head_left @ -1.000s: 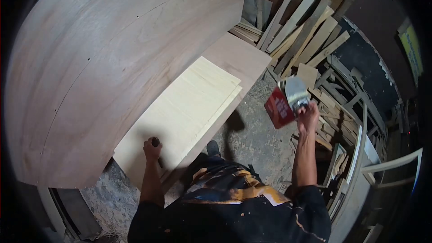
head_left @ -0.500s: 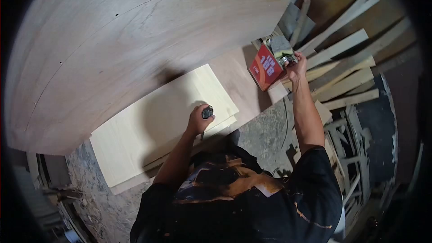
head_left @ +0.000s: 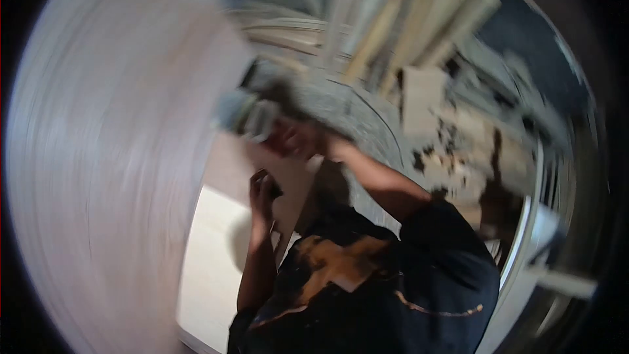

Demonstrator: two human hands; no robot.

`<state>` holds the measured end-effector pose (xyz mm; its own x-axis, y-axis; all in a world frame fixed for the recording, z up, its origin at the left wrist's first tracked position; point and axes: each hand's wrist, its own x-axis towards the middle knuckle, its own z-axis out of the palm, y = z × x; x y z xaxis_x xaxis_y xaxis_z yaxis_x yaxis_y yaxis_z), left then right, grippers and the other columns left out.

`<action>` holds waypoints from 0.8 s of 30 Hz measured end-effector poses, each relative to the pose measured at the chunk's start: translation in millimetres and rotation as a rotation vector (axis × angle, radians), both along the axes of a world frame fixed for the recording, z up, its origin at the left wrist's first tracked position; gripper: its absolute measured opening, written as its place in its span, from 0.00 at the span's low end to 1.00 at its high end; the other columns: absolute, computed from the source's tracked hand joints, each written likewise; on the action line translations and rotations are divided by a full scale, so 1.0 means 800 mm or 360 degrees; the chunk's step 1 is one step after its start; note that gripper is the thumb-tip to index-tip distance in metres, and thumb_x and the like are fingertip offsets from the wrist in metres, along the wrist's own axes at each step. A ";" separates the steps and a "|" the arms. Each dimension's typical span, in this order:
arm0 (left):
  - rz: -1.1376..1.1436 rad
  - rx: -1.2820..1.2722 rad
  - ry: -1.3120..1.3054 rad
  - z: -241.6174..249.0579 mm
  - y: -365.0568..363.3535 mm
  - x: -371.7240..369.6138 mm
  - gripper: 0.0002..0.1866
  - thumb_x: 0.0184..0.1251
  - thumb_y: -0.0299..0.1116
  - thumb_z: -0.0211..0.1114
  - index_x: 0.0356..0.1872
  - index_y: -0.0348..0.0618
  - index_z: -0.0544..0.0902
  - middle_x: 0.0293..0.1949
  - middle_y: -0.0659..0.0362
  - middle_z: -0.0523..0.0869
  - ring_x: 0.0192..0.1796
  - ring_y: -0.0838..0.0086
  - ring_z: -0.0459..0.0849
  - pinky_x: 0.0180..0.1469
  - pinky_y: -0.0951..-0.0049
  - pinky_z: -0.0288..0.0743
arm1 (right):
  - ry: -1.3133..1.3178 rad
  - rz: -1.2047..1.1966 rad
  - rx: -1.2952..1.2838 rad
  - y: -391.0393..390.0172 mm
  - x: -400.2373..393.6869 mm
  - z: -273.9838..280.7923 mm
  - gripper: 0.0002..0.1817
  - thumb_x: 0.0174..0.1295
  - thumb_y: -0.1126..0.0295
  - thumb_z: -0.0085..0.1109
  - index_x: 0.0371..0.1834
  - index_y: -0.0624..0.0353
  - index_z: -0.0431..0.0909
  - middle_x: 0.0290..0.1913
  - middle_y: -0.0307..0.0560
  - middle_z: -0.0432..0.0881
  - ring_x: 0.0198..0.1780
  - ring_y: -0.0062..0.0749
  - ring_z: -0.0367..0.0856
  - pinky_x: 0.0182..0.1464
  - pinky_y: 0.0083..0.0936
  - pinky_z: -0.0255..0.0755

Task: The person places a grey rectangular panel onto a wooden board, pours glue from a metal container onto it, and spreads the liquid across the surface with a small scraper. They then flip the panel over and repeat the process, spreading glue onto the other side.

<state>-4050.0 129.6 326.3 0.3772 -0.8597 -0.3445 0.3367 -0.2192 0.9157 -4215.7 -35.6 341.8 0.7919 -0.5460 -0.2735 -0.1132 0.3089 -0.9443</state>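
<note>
The view is smeared by motion. My left hand (head_left: 261,191) is over the near edge of the brown board, with its fingers curled round a small dark object (head_left: 276,189) whose kind I cannot make out. Ahead of it, my right hand (head_left: 316,142) looks closed on a red tin (head_left: 284,139); its exact grip is blurred. A silvery round part (head_left: 262,121) and a pale grey block-like thing (head_left: 234,109) show at the tin's far side. Below my left hand lies a pale plywood sheet (head_left: 209,255).
A large upright wooden panel (head_left: 111,137) fills the left side. Several wood strips (head_left: 393,26) lie at the top, beyond a dark cable (head_left: 380,118) on the floor. Stained boards (head_left: 458,151) and a wooden frame (head_left: 504,85) lie to the right.
My view has swung to the right. My two hands have come closer together, the left off the pale sheet's middle, still round the dark object. The red tin now appears beside my right hand, blurred.
</note>
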 end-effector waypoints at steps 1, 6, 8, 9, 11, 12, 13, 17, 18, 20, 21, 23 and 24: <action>-0.0205 -0.0100 -0.0113 0.010 -0.007 -0.014 0.17 0.67 0.39 0.56 0.52 0.42 0.70 0.31 0.60 0.76 0.33 0.78 0.75 0.37 0.76 0.73 | 0.0135 -0.0014 0.0065 0.020 -0.011 -0.025 0.30 0.61 0.51 0.53 0.63 0.54 0.63 0.50 0.44 0.74 0.44 0.29 0.74 0.40 0.29 0.74; -0.1072 -0.0159 -0.0799 0.033 -0.024 -0.082 0.26 0.66 0.37 0.57 0.62 0.40 0.64 0.53 0.53 0.74 0.49 0.67 0.76 0.49 0.69 0.72 | -0.0567 -0.0670 0.1229 0.109 -0.082 -0.037 0.22 0.62 0.49 0.53 0.53 0.47 0.70 0.44 0.40 0.77 0.40 0.30 0.77 0.34 0.31 0.76; -0.1374 -0.0200 -0.0953 0.018 -0.022 -0.098 0.27 0.66 0.36 0.56 0.64 0.38 0.62 0.55 0.51 0.73 0.53 0.63 0.76 0.50 0.67 0.72 | -0.0605 -0.0853 0.1132 0.131 -0.109 -0.108 0.22 0.60 0.49 0.55 0.53 0.47 0.70 0.44 0.41 0.77 0.35 0.33 0.78 0.33 0.33 0.76; -0.1414 -0.0188 -0.0961 0.004 -0.021 -0.099 0.25 0.66 0.36 0.57 0.62 0.39 0.64 0.55 0.51 0.73 0.53 0.64 0.76 0.50 0.67 0.72 | -0.0548 -0.1077 0.0988 0.148 -0.131 -0.135 0.21 0.60 0.51 0.56 0.53 0.48 0.70 0.43 0.43 0.76 0.34 0.34 0.78 0.32 0.34 0.77; -0.1478 -0.0135 -0.0997 0.012 -0.009 -0.123 0.20 0.66 0.34 0.56 0.57 0.39 0.71 0.54 0.52 0.74 0.52 0.65 0.76 0.50 0.67 0.72 | -0.0343 -0.1461 0.0859 0.189 -0.189 -0.133 0.20 0.59 0.56 0.56 0.52 0.50 0.70 0.44 0.45 0.76 0.33 0.35 0.78 0.32 0.34 0.77; -0.1547 -0.0154 -0.0987 0.010 0.004 -0.130 0.20 0.66 0.34 0.56 0.57 0.39 0.71 0.54 0.52 0.74 0.52 0.65 0.76 0.50 0.67 0.72 | -0.0199 -0.1628 0.0860 0.221 -0.228 -0.114 0.19 0.59 0.59 0.56 0.52 0.51 0.69 0.45 0.46 0.75 0.34 0.35 0.78 0.33 0.35 0.78; -0.1642 -0.0212 -0.1076 0.007 0.013 -0.134 0.18 0.66 0.33 0.57 0.55 0.39 0.73 0.52 0.52 0.74 0.51 0.65 0.77 0.49 0.67 0.72 | -0.0137 -0.1905 0.0875 0.253 -0.257 -0.129 0.19 0.58 0.60 0.56 0.52 0.51 0.69 0.45 0.46 0.75 0.36 0.35 0.77 0.33 0.35 0.79; -0.1864 -0.0481 -0.1133 -0.040 0.051 -0.156 0.14 0.62 0.30 0.59 0.48 0.39 0.77 0.43 0.52 0.78 0.48 0.65 0.78 0.48 0.67 0.73 | -0.0145 -0.2553 0.0945 0.409 -0.384 -0.150 0.13 0.59 0.62 0.52 0.45 0.52 0.68 0.34 0.42 0.72 0.34 0.33 0.77 0.33 0.31 0.79; -0.1948 -0.0559 -0.1205 -0.049 0.067 -0.156 0.14 0.61 0.29 0.59 0.48 0.39 0.77 0.42 0.51 0.78 0.48 0.63 0.78 0.48 0.66 0.73 | -0.0195 -0.2699 0.1011 0.450 -0.413 -0.166 0.12 0.60 0.61 0.50 0.44 0.52 0.68 0.32 0.41 0.71 0.35 0.33 0.76 0.33 0.31 0.79; -0.2057 -0.0609 -0.1333 -0.086 0.099 -0.152 0.13 0.62 0.31 0.58 0.47 0.40 0.78 0.42 0.50 0.79 0.48 0.59 0.77 0.49 0.64 0.72 | -0.0027 -0.2841 0.0940 0.526 -0.468 -0.189 0.15 0.59 0.61 0.51 0.47 0.52 0.68 0.36 0.43 0.73 0.35 0.32 0.75 0.33 0.32 0.79; -0.2144 -0.0669 -0.1476 -0.103 0.112 -0.155 0.13 0.62 0.32 0.58 0.47 0.40 0.78 0.42 0.49 0.79 0.49 0.56 0.77 0.51 0.61 0.71 | 0.0282 -0.2885 0.0861 0.553 -0.482 -0.162 0.18 0.58 0.62 0.53 0.50 0.53 0.68 0.39 0.44 0.73 0.36 0.33 0.75 0.33 0.33 0.79; -0.2291 -0.0666 -0.1503 -0.125 0.142 -0.157 0.14 0.63 0.35 0.57 0.47 0.41 0.78 0.44 0.48 0.79 0.50 0.53 0.76 0.51 0.59 0.70 | 0.0801 -0.2924 0.0664 0.599 -0.514 -0.135 0.24 0.56 0.63 0.56 0.56 0.54 0.65 0.45 0.46 0.74 0.39 0.35 0.75 0.33 0.32 0.78; -0.2429 -0.0646 -0.1537 -0.129 0.156 -0.157 0.15 0.63 0.38 0.57 0.46 0.41 0.79 0.45 0.48 0.79 0.50 0.51 0.75 0.52 0.58 0.69 | 0.1008 -0.2923 0.0543 0.618 -0.533 -0.134 0.28 0.55 0.63 0.59 0.59 0.54 0.64 0.47 0.47 0.74 0.40 0.36 0.75 0.33 0.31 0.78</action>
<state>-4175.3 254.7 223.1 -0.7945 -0.5666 -0.2184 -0.5261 0.4627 0.7136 -4642.1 458.8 234.6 -0.8064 -0.3251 -0.4940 0.2605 0.5547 -0.7902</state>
